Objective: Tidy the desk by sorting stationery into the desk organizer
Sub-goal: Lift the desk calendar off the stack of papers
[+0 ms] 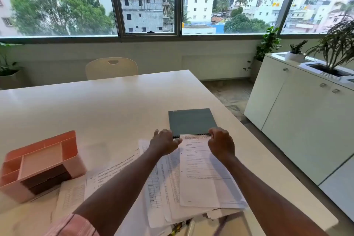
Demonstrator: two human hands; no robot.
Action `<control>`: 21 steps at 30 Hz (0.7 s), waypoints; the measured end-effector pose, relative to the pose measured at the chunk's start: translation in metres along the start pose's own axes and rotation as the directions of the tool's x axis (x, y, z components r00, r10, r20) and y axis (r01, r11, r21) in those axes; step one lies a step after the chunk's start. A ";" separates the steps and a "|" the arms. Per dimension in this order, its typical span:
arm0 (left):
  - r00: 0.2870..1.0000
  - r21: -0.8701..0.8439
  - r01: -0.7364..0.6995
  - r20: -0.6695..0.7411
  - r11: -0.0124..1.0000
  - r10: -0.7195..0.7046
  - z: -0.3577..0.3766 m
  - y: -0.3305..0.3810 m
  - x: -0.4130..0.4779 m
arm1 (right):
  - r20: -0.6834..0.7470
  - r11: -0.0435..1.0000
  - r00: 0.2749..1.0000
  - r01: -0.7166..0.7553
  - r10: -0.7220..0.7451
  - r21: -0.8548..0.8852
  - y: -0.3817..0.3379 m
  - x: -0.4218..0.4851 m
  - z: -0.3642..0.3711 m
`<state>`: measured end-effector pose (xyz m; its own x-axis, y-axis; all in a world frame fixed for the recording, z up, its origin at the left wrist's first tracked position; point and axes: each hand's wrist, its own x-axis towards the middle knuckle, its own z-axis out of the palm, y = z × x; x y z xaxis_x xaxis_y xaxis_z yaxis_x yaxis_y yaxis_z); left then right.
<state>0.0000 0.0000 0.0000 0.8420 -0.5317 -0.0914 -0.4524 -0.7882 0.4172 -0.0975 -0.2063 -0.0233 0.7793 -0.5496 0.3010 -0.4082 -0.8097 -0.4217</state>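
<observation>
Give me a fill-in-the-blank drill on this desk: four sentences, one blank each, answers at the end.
1. The desk organizer on the table is ____ in colour.
2. It stands to the ____ of the left hand and the right hand.
3. The closed notebook lies just beyond the loose ____.
4. At the table's far side stands one ____.

Missing words: pink; left; papers; chair.
</observation>
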 end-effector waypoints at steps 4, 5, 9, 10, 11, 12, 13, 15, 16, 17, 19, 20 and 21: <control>0.997 0.094 0.043 -0.062 0.995 -0.037 0.005 0.003 0.015 | 0.028 0.991 0.996 -0.083 0.086 -0.104 0.004 0.015 -0.004; 0.996 0.109 0.054 -0.070 0.993 -0.047 0.007 0.003 0.019 | 0.064 0.986 0.992 -0.103 0.112 -0.129 0.004 0.019 -0.004; 0.992 0.119 0.119 -0.065 0.986 -0.112 0.009 0.008 0.031 | 0.180 0.973 0.963 -0.173 0.199 -0.152 0.008 0.035 0.004; 0.991 0.113 0.129 -0.061 0.985 -0.123 0.008 0.010 0.032 | 0.193 0.972 0.958 -0.183 0.210 -0.150 0.009 0.037 0.006; 0.990 0.101 0.133 -0.059 0.986 -0.128 0.010 0.011 0.036 | 0.198 0.971 0.956 -0.192 0.218 -0.142 0.009 0.039 0.007; 0.989 0.085 0.140 -0.063 0.987 -0.135 0.012 0.011 0.040 | 0.193 0.971 0.956 -0.200 0.223 -0.131 0.011 0.041 0.010; 0.987 0.063 0.153 -0.067 0.986 -0.149 0.013 0.010 0.044 | 0.188 0.969 0.953 -0.216 0.236 -0.123 0.011 0.042 0.012; 0.980 0.007 0.184 -0.083 0.983 -0.183 0.017 0.006 0.053 | 0.182 0.961 0.945 -0.255 0.271 -0.105 0.013 0.045 0.014; 0.976 -0.021 0.198 -0.087 0.980 -0.199 0.019 0.003 0.057 | 0.181 0.957 0.941 -0.273 0.287 -0.095 0.014 0.047 0.016; 0.975 -0.046 0.195 -0.094 0.980 -0.199 0.018 0.004 0.057 | 0.184 0.955 0.937 -0.285 0.296 -0.084 0.015 0.048 0.017; 0.974 -0.111 0.190 -0.103 0.975 -0.202 0.013 0.007 0.054 | 0.185 0.955 0.937 -0.293 0.297 -0.052 0.016 0.051 0.019; 0.972 -0.153 0.193 -0.104 0.969 -0.210 0.008 0.009 0.051 | 0.180 0.954 0.937 -0.298 0.298 -0.028 0.016 0.052 0.020; 0.968 -0.194 0.205 -0.105 0.960 -0.228 0.004 0.010 0.050 | 0.172 0.951 0.937 -0.309 0.304 0.004 0.015 0.053 0.019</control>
<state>0.0369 -0.0355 -0.0038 0.9490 -0.3027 -0.0882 -0.2050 -0.8050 0.5567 -0.0531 -0.2436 -0.0303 0.6878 -0.7259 0.0065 -0.6276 -0.5991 -0.4972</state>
